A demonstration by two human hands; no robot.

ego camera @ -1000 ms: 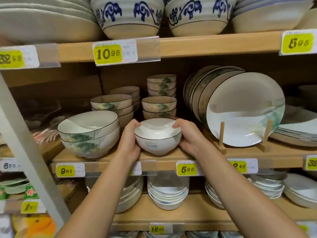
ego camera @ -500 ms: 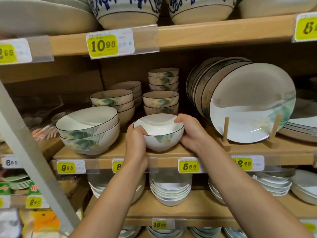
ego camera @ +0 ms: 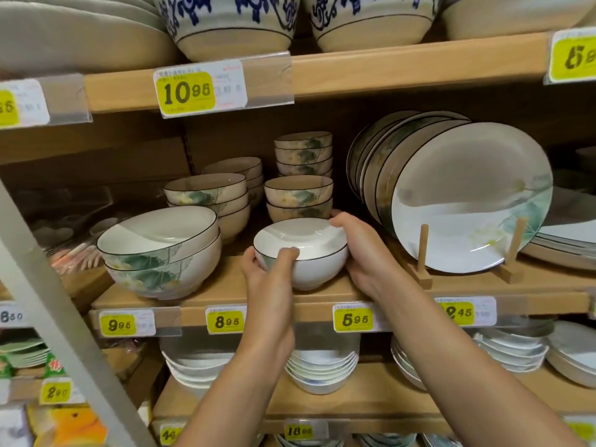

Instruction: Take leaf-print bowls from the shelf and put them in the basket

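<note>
A small white leaf-print bowl with a thin dark rim stands at the front of the middle wooden shelf. My left hand grips its left side, thumb hooked over the rim. My right hand cups its right side, fingers curled round the far edge. Behind it stand stacks of the same small bowls, and further back more bowls. To the left sit medium leaf-print bowls and two large ones. No basket is in view.
Leaf-print plates lean on a wooden stand right of the bowl. Blue-patterned bowls sit on the shelf above, plain white bowls below. A grey slanted post crosses the left. Yellow price tags line the shelf edges.
The view has moved closer to the shelf. My left thumb has come over the bowl's rim and both hands have closed in round the bowl, which has turned slightly.
</note>
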